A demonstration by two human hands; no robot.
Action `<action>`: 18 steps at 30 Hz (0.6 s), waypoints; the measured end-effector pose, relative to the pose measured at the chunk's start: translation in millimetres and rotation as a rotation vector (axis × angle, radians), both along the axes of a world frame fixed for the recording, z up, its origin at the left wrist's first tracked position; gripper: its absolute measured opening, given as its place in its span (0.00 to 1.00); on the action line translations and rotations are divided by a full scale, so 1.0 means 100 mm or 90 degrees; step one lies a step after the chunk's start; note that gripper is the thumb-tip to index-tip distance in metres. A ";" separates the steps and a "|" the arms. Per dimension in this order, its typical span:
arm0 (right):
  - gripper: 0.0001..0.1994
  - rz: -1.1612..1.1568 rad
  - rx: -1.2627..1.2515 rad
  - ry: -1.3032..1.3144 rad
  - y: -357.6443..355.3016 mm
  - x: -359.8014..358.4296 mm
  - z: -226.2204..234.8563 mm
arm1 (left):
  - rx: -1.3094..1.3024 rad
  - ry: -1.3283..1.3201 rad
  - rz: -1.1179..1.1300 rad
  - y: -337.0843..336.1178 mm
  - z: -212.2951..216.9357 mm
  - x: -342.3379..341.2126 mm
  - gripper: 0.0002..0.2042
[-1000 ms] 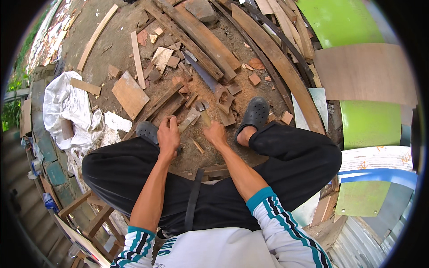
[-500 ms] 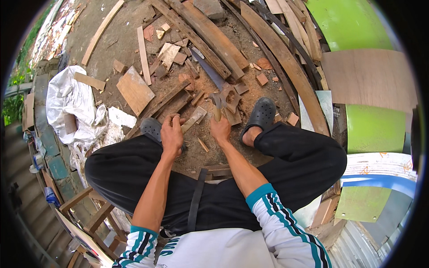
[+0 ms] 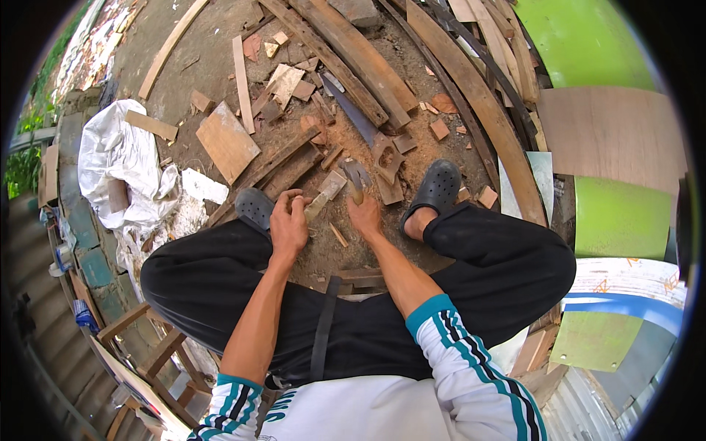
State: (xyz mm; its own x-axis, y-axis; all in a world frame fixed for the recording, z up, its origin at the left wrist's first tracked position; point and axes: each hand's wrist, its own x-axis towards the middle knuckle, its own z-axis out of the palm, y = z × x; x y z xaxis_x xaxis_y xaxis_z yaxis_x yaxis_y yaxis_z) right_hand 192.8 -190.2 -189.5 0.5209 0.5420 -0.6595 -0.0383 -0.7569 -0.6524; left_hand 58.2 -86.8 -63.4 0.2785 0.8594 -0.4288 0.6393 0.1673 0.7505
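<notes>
My right hand point(image 3: 365, 217) is closed round the light handle of a claw hammer point(image 3: 355, 175), its grey metal head pointing away from me. To its left, my left hand point(image 3: 289, 224) has curled fingers at the near end of a short pale wood strip point(image 3: 326, 192); it appears to grip that end, though the fingers partly hide the contact. Just beyond the hammer lies a handsaw point(image 3: 348, 114) with a wooden handle, its blade stretching away to the far left. Both hands are low, between my dark clogs point(image 3: 434, 192).
Long weathered planks point(image 3: 471, 103) run along the far right. Wood offcuts point(image 3: 228, 143) and sawdust litter the ground. A white sack point(image 3: 121, 158) lies at left beside a block wall point(image 3: 88, 220). Green panels point(image 3: 614, 220) and a brown board point(image 3: 610, 136) stand at right.
The whole view has shifted slightly. The hammer head has tilted a little to the right and lower in my right hand. My left hand stays by the wood strip.
</notes>
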 end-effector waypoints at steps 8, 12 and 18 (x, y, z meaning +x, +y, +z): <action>0.16 0.071 -0.125 -0.020 0.00 -0.05 -0.19 | 0.013 0.002 -0.018 -0.01 0.04 -0.03 0.20; 0.17 0.015 -0.051 -0.033 -0.06 -0.08 -0.22 | 0.008 0.004 -0.013 -0.04 0.06 -0.03 0.20; 0.17 0.191 -0.170 -0.021 0.07 0.08 -0.33 | 0.016 0.004 -0.033 -0.05 0.05 -0.09 0.19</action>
